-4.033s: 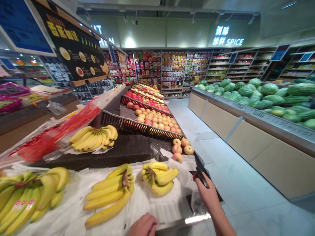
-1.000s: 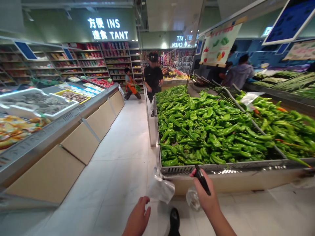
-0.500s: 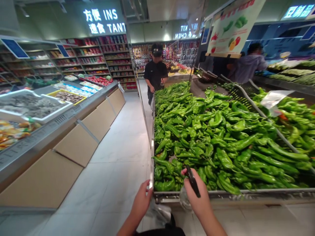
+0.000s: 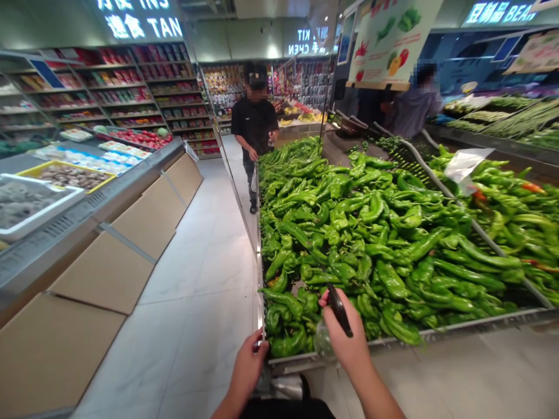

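Glossy green peppers (image 4: 349,233) fill the metal-edged display bin (image 4: 437,334) in front of me. My right hand (image 4: 345,329) is closed around a spray bottle (image 4: 324,340) with a black trigger head and clear body. It is above the bin's front edge, close to the nearest peppers. At the near left corner, my left hand (image 4: 248,364) is curled against the metal rim (image 4: 261,291), thumb and fingers around it; part of its grip is hidden. Below, between my hands, a shiny greyish thing (image 4: 288,385) shows, its kind unclear.
A mirror panel (image 4: 301,87) beyond the bin shows reversed lettering and a person in black (image 4: 254,119). On the left, a produce stand with cardboard panels (image 4: 100,273) borders the tiled aisle (image 4: 192,273). A divider (image 4: 471,215) separates more peppers (image 4: 515,215) at right.
The view has turned slightly right, so the stand and signs sit further left. My right hand still holds the spray bottle; my left hand stays at the bin's corner.
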`<state>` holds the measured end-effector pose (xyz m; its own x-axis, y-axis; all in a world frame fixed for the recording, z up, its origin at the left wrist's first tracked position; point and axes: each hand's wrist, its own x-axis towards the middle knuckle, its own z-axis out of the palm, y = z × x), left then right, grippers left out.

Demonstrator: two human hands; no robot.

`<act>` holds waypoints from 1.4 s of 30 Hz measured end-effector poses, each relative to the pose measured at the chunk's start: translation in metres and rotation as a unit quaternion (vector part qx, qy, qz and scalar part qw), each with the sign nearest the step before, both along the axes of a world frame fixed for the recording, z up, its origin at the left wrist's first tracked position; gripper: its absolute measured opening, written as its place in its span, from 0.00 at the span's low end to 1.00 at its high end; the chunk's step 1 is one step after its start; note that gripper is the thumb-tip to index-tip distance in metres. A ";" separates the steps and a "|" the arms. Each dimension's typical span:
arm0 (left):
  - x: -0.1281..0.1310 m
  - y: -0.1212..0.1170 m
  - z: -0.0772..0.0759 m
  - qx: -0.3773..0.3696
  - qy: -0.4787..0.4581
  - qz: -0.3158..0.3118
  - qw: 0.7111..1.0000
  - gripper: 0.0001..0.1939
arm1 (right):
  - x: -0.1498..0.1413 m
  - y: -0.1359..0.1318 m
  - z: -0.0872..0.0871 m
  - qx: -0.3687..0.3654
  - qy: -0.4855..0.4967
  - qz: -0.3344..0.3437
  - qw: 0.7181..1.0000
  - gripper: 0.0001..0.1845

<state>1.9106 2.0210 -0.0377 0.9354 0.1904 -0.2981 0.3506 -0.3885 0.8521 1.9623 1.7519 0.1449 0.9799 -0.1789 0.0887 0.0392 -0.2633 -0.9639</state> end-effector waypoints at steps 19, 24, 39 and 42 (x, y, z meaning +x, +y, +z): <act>-0.005 -0.009 0.004 0.054 -0.051 0.020 0.997 0.37 | -0.001 -0.044 0.005 0.000 0.011 0.029 1.000 0.10; -0.006 -0.009 0.003 0.073 -0.052 0.017 0.996 0.37 | -0.008 -0.050 0.009 0.009 0.004 0.011 1.000 0.07; -0.016 -0.060 0.027 0.298 -0.225 -0.010 0.928 0.22 | -0.025 -0.141 0.016 0.026 -0.003 -0.079 0.997 0.10; -0.022 -0.103 0.014 0.314 -0.219 -0.028 0.923 0.18 | -0.013 -0.192 0.014 0.046 -0.026 -0.065 0.997 0.07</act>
